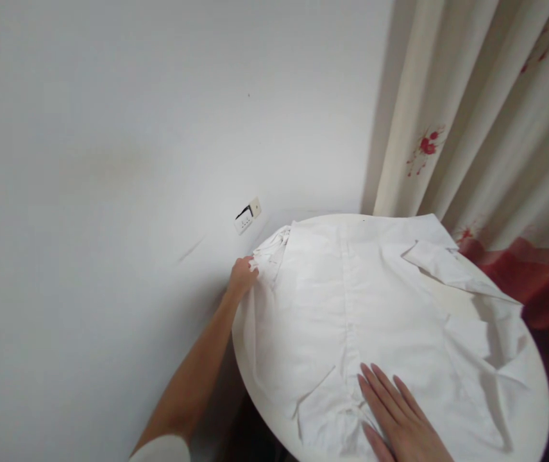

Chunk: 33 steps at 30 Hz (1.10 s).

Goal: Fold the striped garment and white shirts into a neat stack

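Observation:
A white long-sleeved shirt [313, 301] lies spread over a round white table [242, 340], its button placket running down the middle and its collar toward me. At the table's far left edge, my left hand [243, 276] is closed on a bunched part of the shirt, probably a sleeve end. My right hand [399, 410] rests flat near the collar, fingers stretched out and pressing on the cloth. On the right side the other sleeve lies folded and wrinkled along the table edge.
A white wall [159, 128] stands close along the left and back, with a power socket [244, 221] just beyond the table. Cream curtains [471, 128] with red flowers and a red lower band hang at the right, near the table edge.

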Motion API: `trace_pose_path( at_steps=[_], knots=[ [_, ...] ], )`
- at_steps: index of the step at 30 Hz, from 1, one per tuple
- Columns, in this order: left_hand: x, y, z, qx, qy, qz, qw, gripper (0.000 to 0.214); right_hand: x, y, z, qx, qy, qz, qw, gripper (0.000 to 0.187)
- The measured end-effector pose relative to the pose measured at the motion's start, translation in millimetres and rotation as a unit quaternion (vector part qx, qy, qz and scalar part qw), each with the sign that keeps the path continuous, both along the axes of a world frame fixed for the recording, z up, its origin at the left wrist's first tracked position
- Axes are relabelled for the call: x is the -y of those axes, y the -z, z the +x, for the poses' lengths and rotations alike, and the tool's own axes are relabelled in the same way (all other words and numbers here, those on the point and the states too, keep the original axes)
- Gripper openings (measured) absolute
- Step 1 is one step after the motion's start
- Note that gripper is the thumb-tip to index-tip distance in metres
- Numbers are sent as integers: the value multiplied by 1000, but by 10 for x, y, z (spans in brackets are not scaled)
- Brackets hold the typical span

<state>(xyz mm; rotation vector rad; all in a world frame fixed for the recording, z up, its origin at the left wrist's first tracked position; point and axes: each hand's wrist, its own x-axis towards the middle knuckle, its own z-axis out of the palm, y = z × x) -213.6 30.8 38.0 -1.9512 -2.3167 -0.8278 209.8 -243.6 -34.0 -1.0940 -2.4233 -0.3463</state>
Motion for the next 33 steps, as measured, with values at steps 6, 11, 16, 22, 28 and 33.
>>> trace_pose_path(
  at_steps=[6, 11, 16, 22, 28, 33],
  knots=[
    [81, 46, -73, 5, -38, -12, 999, 27, -32, 98, 3, 4, 5, 14, 1000, 69],
    [183, -205, -123, 28, -96, 63, 993, 34, -45, 159, 11, 1, 3, 23, 1000, 69],
    [374, -654, 109, 43, -101, 194, 975, 48, -26, 122, 4, -22, 1, -10, 1000, 69],
    [655, -1113, 881, 70, 72, 357, 929, 38, -4, 48, 0, -10, 3, -13, 1000, 69],
    [1059, -983, 1614, -15, 369, 244, 897, 33, -2, -30, 0, -26, -2, -49, 998, 68],
    [1323, -671, 1733, -34, 482, 44, 875, 35, 13, -64, 45, -104, -16, -118, 987, 54]
  ],
)
